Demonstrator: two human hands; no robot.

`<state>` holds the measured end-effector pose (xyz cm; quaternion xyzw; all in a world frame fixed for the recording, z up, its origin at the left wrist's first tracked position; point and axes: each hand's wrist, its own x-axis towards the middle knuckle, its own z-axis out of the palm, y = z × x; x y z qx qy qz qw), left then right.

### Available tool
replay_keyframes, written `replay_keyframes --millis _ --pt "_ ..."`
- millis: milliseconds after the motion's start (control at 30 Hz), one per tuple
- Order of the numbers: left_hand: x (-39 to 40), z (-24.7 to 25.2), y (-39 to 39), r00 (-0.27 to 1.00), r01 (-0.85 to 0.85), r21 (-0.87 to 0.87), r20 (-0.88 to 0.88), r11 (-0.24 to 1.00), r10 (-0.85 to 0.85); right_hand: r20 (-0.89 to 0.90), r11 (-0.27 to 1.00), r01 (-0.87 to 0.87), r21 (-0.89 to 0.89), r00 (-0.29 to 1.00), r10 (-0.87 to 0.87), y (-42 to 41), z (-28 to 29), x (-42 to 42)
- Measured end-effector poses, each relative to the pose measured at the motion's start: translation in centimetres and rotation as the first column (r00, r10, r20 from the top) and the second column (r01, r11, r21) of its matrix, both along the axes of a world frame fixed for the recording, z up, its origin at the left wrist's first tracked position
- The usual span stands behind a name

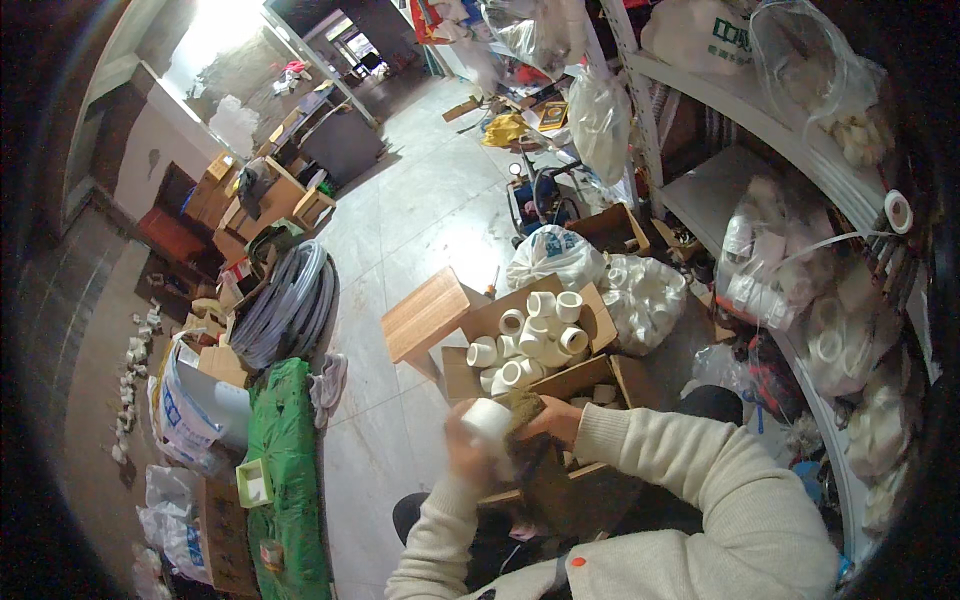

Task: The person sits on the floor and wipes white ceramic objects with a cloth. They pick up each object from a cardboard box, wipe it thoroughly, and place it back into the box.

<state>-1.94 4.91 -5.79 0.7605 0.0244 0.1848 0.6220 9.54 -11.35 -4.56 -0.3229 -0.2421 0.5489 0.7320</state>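
Observation:
My left hand [471, 454], blurred, is closed around a white plastic pipe fitting [487, 418]. Close beside it on the right, my right hand [553, 418] grips a brownish-green cloth [526, 409], which is against or very near the fitting. Just beyond both hands stands an open cardboard box [459, 373] heaped with white pipe fittings [534, 337], some upright and some on their sides. A second open cardboard box [634, 381] lies nearer, partly under my right forearm, with more fittings inside.
A wooden stool [426, 313] stands beyond the boxes. Plastic bags of fittings [643, 300] lie at the right, beside metal shelving [750, 127] loaded with more bags. Left on the floor are a coil of grey hose [289, 307], a long green wrapped bundle [289, 465] and a pair of shoes [328, 386].

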Motion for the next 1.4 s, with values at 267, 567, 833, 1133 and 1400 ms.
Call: replay_keyframes --millis 267,567,833,1133,1400 --pt "0.0 2.6 -0.7 0.999 -0.054 0.42 0.019 0.906 0.051 0.107 0.999 -0.013 -0.039 0.994 0.017 -0.4 1.1 0.7" --pt "0.9 0.1 -1.8 0.929 -0.122 -0.683 -0.334 0.72 -0.159 0.145 0.995 0.101 0.01 0.984 -0.101 -0.5 2.2 0.6" --pt "0.5 1.8 -1.4 0.989 -0.041 -0.079 -0.147 0.996 0.029 0.602 0.991 0.126 -0.035 0.794 -0.079 -0.2 -0.2 0.8" --pt "-0.2 1.9 0.4 0.993 -0.063 0.675 0.118 0.735 -0.024 0.337 0.998 0.065 0.005 0.939 -0.063 0.6 -1.1 1.5" --pt "0.4 2.9 0.4 0.901 0.149 0.143 -0.427 0.978 -0.075 0.593 0.984 0.126 -0.128 0.805 -0.026 0.4 0.8 0.7"
